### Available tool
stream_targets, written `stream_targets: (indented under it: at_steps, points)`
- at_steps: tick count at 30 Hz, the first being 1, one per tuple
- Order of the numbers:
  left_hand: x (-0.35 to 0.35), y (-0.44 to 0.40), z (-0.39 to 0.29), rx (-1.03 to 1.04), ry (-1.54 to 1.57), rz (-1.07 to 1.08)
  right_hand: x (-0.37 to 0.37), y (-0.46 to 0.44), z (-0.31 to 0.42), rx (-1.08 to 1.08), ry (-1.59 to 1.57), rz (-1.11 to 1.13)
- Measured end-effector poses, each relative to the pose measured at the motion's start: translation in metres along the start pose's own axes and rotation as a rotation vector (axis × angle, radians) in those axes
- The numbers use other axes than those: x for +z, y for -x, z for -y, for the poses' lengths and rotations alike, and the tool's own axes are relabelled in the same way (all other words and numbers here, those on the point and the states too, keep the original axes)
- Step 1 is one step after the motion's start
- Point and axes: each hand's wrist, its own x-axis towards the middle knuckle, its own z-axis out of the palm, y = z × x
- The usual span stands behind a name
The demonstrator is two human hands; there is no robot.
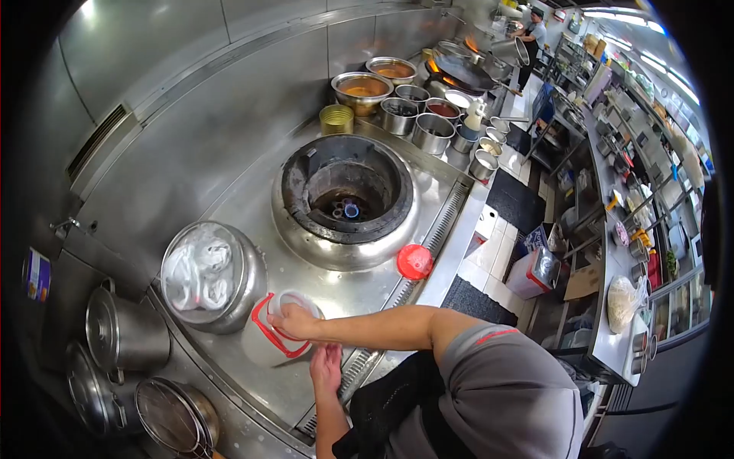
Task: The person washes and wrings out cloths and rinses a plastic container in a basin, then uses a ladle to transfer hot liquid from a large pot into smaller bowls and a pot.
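My right hand (297, 320) reaches into the mouth of a white plastic tub (264, 348) with a red handle (277, 336). Its fingers are partly hidden in the tub, so what they grip, if anything, does not show. My left hand (326, 369) is close beside the tub, palm turned up and fingers stretched out. Whether it touches the tub I cannot tell. A round red lid (415, 262) lies on the steel stove top, right of the tub. Behind them sits a wok burner (344, 191) with a small blue flame inside.
A steel pot (248, 268) topped with clear plastic stands left of the tub. Lidded pots (138, 336) and a strainer (167, 417) are at lower left. Steel bowls and pots of sauces (363, 88) line the back. Far off, a person (534, 38) works near a flaming wok (459, 73).
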Motion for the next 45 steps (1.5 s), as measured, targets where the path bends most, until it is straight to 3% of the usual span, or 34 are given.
stream_targets:
  at_steps: [2, 3, 6, 10, 12, 13, 15, 16, 17, 18, 19, 20, 22, 26, 28, 30, 32, 34, 35, 40, 45]
  points:
    - [-0.004, -0.068, 0.017, -0.030, 0.293, 0.051, 0.011, -0.011, -0.031, 0.094, -0.493, -0.156]
    - [0.009, -0.082, 0.018, -0.028, 0.295, 0.055, 0.005, -0.016, -0.046, 0.142, -0.771, 0.078]
    - [0.051, -0.117, 0.017, -0.074, 0.451, 0.056, 0.003, -0.019, -0.065, 0.254, -0.791, 0.109]
    - [0.076, -0.137, 0.019, 0.025, 0.766, 0.090, -0.007, -0.019, -0.077, 0.325, -0.864, 0.087]
    - [0.080, -0.140, 0.016, 0.089, 0.920, 0.093, -0.010, -0.020, -0.075, 0.336, -0.856, 0.004]
    - [0.083, -0.138, 0.014, 0.090, 0.962, 0.193, -0.011, -0.019, -0.074, 0.345, -0.832, -0.059]
    - [0.096, -0.143, 0.013, 0.118, 0.942, 0.076, -0.015, -0.018, -0.072, 0.352, -0.849, -0.140]
    - [0.095, -0.147, 0.015, 0.143, 0.919, -0.022, -0.018, -0.021, -0.073, 0.353, -0.937, -0.084]
    - [0.086, -0.160, 0.018, 0.150, 0.919, -0.039, -0.026, -0.025, -0.078, 0.343, -1.294, 0.346]
    - [0.058, -0.190, 0.025, 0.052, 0.850, 0.242, -0.024, -0.035, -0.090, 0.359, -1.302, 0.357]
    - [0.054, -0.192, 0.022, 0.034, 0.810, 0.324, -0.017, -0.045, -0.101, 0.374, -1.332, 0.375]
    - [0.050, -0.195, 0.023, 0.058, 0.778, 0.300, -0.001, -0.047, -0.110, 0.402, -1.365, 0.408]
    - [0.053, -0.179, 0.016, 0.135, 0.714, 0.108, -0.013, -0.042, -0.077, 0.502, -1.303, 0.048]
    - [0.055, -0.156, 0.003, 0.208, 0.580, -0.066, -0.015, -0.060, -0.101, 0.550, -1.463, 0.379]
    - [0.056, -0.152, -0.004, 0.233, 0.514, -0.113, -0.019, -0.061, -0.096, 0.477, -1.448, 0.330]
    - [0.056, -0.147, -0.009, 0.252, 0.441, -0.154, -0.019, -0.054, -0.077, 0.378, -1.659, 0.276]
    - [0.056, -0.145, -0.013, 0.270, 0.351, -0.194, -0.022, -0.061, -0.081, 0.434, -1.535, 0.410]
    - [0.054, -0.143, -0.017, 0.290, 0.239, -0.236, -0.014, -0.062, -0.074, 0.257, -1.668, 0.254]
    - [0.055, -0.143, -0.019, 0.302, 0.170, -0.264, -0.025, -0.060, -0.068, 0.381, -1.505, 0.183]
    - [0.068, -0.131, -0.018, 0.355, -0.465, -0.362, -0.050, -0.064, -0.057, 0.341, -1.429, 0.226]
    - [0.091, -0.108, 0.014, 0.310, -1.260, -0.171, -0.059, -0.070, -0.060, 0.214, -1.566, 0.292]
